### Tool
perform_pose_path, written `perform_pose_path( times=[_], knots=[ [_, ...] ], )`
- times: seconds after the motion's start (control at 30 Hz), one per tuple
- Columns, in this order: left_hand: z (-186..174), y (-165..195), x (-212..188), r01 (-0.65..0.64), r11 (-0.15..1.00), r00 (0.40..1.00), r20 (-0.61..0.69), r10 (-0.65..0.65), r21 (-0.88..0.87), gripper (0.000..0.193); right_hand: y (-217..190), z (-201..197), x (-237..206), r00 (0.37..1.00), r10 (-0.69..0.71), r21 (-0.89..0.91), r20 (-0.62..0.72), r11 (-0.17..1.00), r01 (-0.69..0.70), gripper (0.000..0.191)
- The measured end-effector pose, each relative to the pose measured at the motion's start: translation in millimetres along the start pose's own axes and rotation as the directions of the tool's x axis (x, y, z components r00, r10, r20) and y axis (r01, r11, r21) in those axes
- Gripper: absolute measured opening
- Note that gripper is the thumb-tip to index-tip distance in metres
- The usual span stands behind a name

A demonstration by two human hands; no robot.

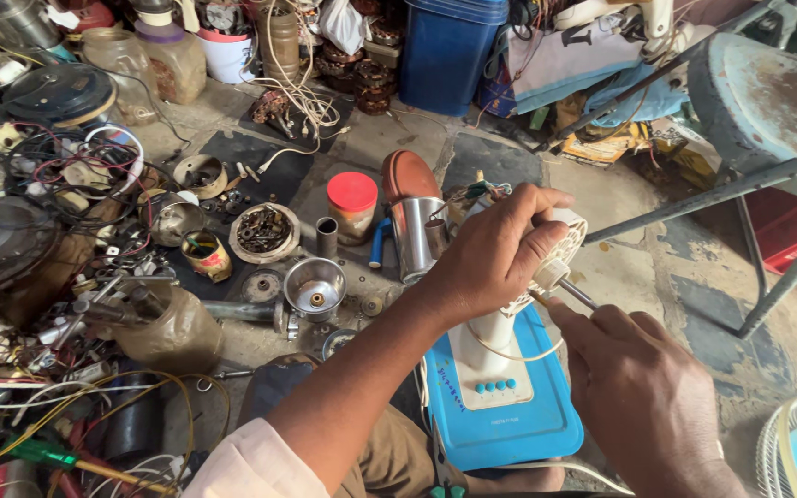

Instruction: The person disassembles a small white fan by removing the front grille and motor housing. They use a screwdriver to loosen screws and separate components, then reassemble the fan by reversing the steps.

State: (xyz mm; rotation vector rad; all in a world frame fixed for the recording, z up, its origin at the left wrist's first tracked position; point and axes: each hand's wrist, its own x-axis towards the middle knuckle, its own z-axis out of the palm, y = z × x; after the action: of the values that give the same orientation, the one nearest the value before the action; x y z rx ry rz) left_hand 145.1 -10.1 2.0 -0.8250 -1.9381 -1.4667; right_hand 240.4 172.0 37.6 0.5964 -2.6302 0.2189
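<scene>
A: Where's the fan motor housing (560, 242) sitting?

B: On top of the white neck rising from the blue fan base (509, 420), which is lying on the floor between the person's knees. The metal shaft (578, 294) is sticking out of the housing toward the lower right.

A: Left hand (500, 249)?

B: Wrapping over the housing from the left, fingers closed around it and gripping it.

A: Right hand (638, 392)?

B: Coming in from lower right, fingers curled. The fingertips are pinching a thin orange-tipped tool (539, 298) just below the shaft, at the housing's collar. Can't tell what kind of tool it is, too little showing.

A: Surroundings?

B: A steel cup (416, 235) is standing just left of the housing, with a red-lidded jar (352, 205) beyond it. A metal funnel-like bowl (315, 285) is sitting near the left forearm. Tangled wires and motor parts are covering the floor at left. A metal stool (767, 101) is standing upper right.
</scene>
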Motion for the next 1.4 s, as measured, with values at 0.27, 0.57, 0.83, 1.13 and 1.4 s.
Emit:
perform_pose_path(
  times=[0.27,0.57,0.83,1.13,1.4],
  knots=[
    [4,7,-1,-0.052,0.991,0.999,0.006,0.052,0.123,0.037,8,-8,15,0.832,0.346,0.272,0.433,0.83,-0.487,0.029],
    [7,21,-6,-0.128,0.947,0.987,-0.052,0.15,0.293,0.026,-3,-6,1,0.992,0.125,0.18,0.013,0.976,-0.125,0.028],
    [9,26,-9,-0.161,0.881,0.982,-0.019,0.189,0.444,0.022,-4,-13,1,1.0,-0.018,0.144,-0.02,0.989,0.02,0.027],
    [11,24,-9,-0.137,0.891,0.987,-0.014,0.159,0.432,0.028,-9,-12,0,0.99,0.118,0.145,0.077,0.981,-0.128,0.021],
    [13,19,-9,-0.113,0.916,0.989,-0.045,0.141,0.385,0.029,-6,-7,-4,0.995,0.092,0.123,0.042,0.988,-0.096,0.021]
  ],
)
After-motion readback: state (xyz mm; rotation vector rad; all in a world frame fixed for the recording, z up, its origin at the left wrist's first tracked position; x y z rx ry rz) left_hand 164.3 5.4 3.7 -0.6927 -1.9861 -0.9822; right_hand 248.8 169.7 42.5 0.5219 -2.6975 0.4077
